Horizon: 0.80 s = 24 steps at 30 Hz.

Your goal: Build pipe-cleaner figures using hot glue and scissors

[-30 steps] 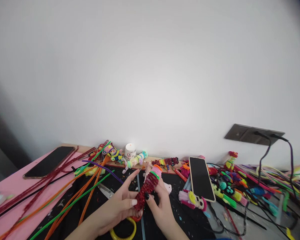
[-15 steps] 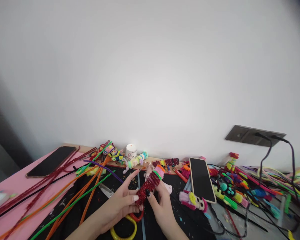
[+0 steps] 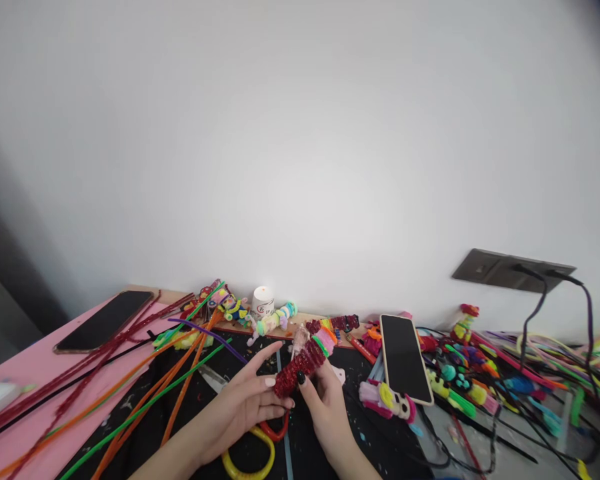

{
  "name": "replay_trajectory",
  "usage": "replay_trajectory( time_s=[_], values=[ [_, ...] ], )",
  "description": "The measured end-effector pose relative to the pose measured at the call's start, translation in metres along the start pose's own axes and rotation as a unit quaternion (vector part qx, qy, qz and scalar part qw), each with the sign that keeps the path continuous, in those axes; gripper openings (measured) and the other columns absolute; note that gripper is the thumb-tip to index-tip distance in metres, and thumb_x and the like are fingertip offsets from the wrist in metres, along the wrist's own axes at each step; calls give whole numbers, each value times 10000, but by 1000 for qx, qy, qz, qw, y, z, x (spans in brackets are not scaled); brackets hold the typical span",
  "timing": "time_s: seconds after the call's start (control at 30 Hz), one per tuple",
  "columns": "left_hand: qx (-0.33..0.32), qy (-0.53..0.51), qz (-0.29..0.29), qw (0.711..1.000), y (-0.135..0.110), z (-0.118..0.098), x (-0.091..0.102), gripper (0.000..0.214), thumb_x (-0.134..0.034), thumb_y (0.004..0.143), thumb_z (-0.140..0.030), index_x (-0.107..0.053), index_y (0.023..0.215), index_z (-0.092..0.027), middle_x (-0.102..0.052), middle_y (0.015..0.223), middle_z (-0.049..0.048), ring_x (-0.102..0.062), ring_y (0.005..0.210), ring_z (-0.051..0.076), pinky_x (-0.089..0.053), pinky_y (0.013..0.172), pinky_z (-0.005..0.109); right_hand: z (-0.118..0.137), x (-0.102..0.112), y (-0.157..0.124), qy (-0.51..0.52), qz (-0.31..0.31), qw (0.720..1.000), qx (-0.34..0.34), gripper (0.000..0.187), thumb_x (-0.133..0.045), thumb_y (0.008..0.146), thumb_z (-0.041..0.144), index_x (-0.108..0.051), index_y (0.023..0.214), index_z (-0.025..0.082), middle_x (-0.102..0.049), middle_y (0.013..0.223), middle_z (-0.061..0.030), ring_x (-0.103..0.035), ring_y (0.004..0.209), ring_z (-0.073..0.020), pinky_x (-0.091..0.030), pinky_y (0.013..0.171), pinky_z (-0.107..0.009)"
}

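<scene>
A wound pipe-cleaner figure (image 3: 300,369), dark red and glittery with green, pink and orange bands at its upper end, is held slanted above the black mat. My right hand (image 3: 325,407) grips it, the dark-nailed thumb on its front and the fingers behind. My left hand (image 3: 245,403) closes on its lower end with the thumb and lower fingers, while the index finger points up and away. Below the hands lie scissors (image 3: 253,460) with yellow and red handles, their blades partly hidden by my left hand.
Long red, orange and green pipe cleaners (image 3: 145,400) cross the left side. One phone (image 3: 105,321) lies at left, another phone (image 3: 405,359) at right. A paper cup (image 3: 263,302) and finished figures line the wall. Cables hang from a socket panel (image 3: 510,270) over a cluttered pile.
The figure has shifted slightly up and right and lies a little flatter. My left thumb has slid up towards the edge of its lower end. My right hand has moved slightly right.
</scene>
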<state>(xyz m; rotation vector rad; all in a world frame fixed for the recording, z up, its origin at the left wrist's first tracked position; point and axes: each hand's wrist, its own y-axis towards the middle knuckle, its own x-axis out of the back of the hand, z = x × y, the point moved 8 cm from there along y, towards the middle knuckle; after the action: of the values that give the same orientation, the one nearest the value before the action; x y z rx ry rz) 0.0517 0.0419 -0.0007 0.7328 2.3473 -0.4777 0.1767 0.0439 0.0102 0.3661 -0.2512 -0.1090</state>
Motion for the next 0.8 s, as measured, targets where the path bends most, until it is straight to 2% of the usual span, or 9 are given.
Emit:
replay_trajectory(
  time_s=[0.1,0.2,0.43,0.63,0.8],
  values=[
    [14,10,-20,1000,2,4,4,556,-516,825,-182,-303,1335,-129,-677,878,115,-652,770,210,-425,745,329,0,0,0,-4,-1,1000,2,243,-511,841,315,-590,1032,189,-610,1016,-73,-545,947,-234,-424,844,-352],
    [19,19,-32,999,3,6,7,505,-518,822,-185,-363,1296,-103,-684,878,123,-649,727,190,-432,690,296,0,1,0,-19,0,1000,4,232,-495,847,308,-583,1022,182,-611,991,-71,-556,899,-224,-432,808,-344],
    [15,19,-10,1000,4,7,4,529,-528,819,-218,-356,1300,-82,-706,860,151,-645,686,177,-441,696,308,7,4,0,-38,-17,999,33,229,-512,835,291,-599,1021,190,-633,959,-58,-576,836,-211,-455,738,-313],
    [1,14,2,1000,4,8,6,529,-539,833,-242,-353,1310,-105,-698,936,170,-649,709,173,-443,731,321,5,2,0,-30,-11,999,29,251,-508,835,247,-577,1071,197,-621,1037,-73,-569,935,-227,-452,817,-338],
    [7,16,0,1000,4,7,4,546,-547,835,-238,-330,1317,-102,-696,941,173,-646,705,162,-446,732,316,4,3,1,-17,-11,999,34,263,-516,844,283,-567,1089,205,-611,1060,-76,-552,995,-235,-429,885,-367]
  ],
)
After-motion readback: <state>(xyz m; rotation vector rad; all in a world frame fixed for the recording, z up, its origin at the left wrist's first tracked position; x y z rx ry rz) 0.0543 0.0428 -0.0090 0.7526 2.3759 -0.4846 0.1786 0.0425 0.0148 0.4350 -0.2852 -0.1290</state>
